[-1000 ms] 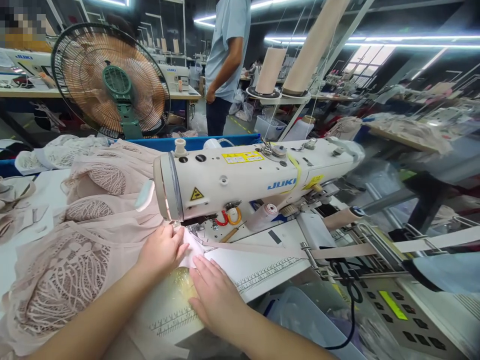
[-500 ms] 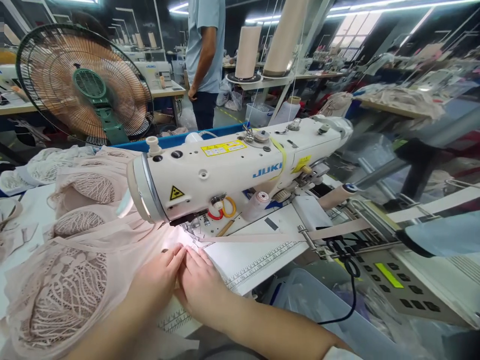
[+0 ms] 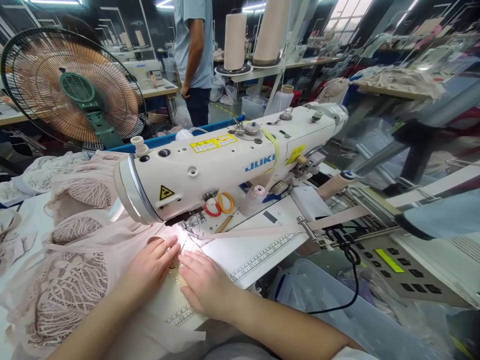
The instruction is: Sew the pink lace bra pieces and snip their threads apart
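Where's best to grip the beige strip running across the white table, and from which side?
Probably pinch the strip mid-span, before the metal guide, coming from the near side: that narrow stretch is uncovered, with the machine behind it.

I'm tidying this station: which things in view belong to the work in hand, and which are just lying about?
In the work, it seems:
sewing machine
pale fabric by the left hand
pale strip running to the machine, ahead of the right hand

Apparently just about:
wooden-handled tool
fan
plastic bin
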Tool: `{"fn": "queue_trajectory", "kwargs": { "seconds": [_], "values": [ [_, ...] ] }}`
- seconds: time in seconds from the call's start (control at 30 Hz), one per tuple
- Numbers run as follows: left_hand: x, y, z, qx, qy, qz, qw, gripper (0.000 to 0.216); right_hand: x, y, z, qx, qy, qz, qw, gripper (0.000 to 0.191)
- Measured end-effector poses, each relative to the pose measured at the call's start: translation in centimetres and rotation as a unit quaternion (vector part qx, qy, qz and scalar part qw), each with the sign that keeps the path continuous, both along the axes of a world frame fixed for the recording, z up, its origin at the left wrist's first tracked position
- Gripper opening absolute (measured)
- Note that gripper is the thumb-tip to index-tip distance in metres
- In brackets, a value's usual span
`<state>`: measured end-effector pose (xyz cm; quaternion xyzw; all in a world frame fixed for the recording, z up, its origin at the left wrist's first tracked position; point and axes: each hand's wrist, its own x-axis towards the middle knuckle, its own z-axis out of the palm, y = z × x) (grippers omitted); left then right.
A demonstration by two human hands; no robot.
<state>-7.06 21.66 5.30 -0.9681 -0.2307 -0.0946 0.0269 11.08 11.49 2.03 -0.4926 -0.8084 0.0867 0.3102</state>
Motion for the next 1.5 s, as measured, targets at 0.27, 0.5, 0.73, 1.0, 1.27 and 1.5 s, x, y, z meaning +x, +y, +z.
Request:
{"fn": "queue_trajectory", "kwargs": {
  "seconds": [0.27,0.5,0.73,1.0,1.27,1.5],
  "values": [
    [0.1,1.7,0.5,0.060,-0.005,-0.035,0.998,0.034,-0.1,0.1,-0.4,0.017,0.014,-0.005,1.000,0.029],
    [-0.2,3.3,0.3,0.039,0.037,0.005,0.999,0.037,-0.1,0.4,-0.6,0.028,0.027,-0.006,0.999,0.026],
    [0.3,3.6,0.8,0.036,0.041,0.037,0.998,0.039,-1.2,-1.3,0.3,0.100,0.088,0.037,0.990,0.020],
    [-2.2,2.1,0.5,0.055,0.049,0.104,0.992,0.040,-4.4,-4.3,-0.6,0.041,-0.163,0.122,0.978,0.039],
    [-11.7,-7.6,0.3,0.152,0.080,0.234,0.957,0.042,-2.5,-4.2,0.5,-0.005,-0.142,0.182,0.973,0.008],
    [-13.7,-10.7,2.1,0.103,0.105,0.265,0.953,0.042,0.2,-3.6,5.1,-0.102,0.106,0.201,0.969,0.011]
  ]
}}
